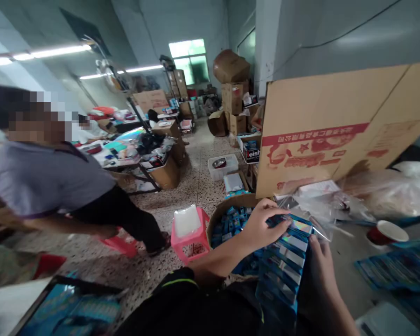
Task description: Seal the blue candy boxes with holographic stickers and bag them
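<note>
A long row of small blue boxes with silvery faces [283,270] slants up from my lap. My left hand [262,224] reaches across to its far left corner, with thumb and fingers closed on the top box. On the right side, my right hand [322,261] grips the same row near its top end. A clear plastic bag [324,233] shows around that far end; how much of the row it covers I cannot tell. Below my left forearm stands a round carton [215,210] holding many loose small blue boxes.
A tall cardboard sheet [315,107] stands behind the worktable [350,261]. A red-and-white paper cup [388,233] and blue packs [399,266] are at right. A pink stool [191,240] is ahead; a person [52,172] stands at left holding another pink stool.
</note>
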Tool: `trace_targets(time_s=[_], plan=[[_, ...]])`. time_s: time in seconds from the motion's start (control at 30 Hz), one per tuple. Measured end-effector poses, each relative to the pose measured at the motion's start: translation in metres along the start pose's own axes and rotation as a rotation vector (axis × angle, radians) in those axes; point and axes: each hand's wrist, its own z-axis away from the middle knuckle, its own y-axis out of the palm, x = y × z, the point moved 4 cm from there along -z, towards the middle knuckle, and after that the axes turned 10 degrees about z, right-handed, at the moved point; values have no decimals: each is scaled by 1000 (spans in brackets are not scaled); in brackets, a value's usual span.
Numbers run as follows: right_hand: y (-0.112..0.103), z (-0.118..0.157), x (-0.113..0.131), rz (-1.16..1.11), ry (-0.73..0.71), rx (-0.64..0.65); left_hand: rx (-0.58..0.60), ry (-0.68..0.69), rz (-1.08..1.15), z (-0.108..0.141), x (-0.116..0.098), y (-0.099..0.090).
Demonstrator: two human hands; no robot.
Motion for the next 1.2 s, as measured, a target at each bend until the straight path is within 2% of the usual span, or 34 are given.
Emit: trace_targets(time_s=[0.07, 0.27, 0.37, 0.47, 0.63, 0.73, 0.83, 0.93, 1.0, 1.1, 1.2], plan=[[3, -3, -3, 31, 16, 5, -28, -12, -59, 0, 1, -3], [13, -10, -6, 91, 48, 98, 29, -28, -267, 0, -11, -16], [20, -14, -7, 102, -5, 198, -8, -155, -253, 1, -18, -27], [32, -16, -8, 98, -46, 306, 21, -272, -263, 9, -22, -33], [60, -15, -8, 100, 5, 469, -74, -389, -301, 27, -22, -58], [77, -13, -1, 99, -19, 537, -77, -420, -291, 32, -24, -75], [92, -12, 2, 72, 22, 552, -95, -398, -364, 34, -30, -86], [107, -12, 2, 24, 74, 533, -164, -345, -442, 32, -34, -95], [116, -12, 3, -17, 60, 530, -210, -318, -441, 29, -34, -104], [127, -15, 6, -34, 18, 523, -222, -400, -339, 23, -21, -123], [136, -17, 8, -28, 19, 513, -150, -510, -234, 19, -2, -137]])
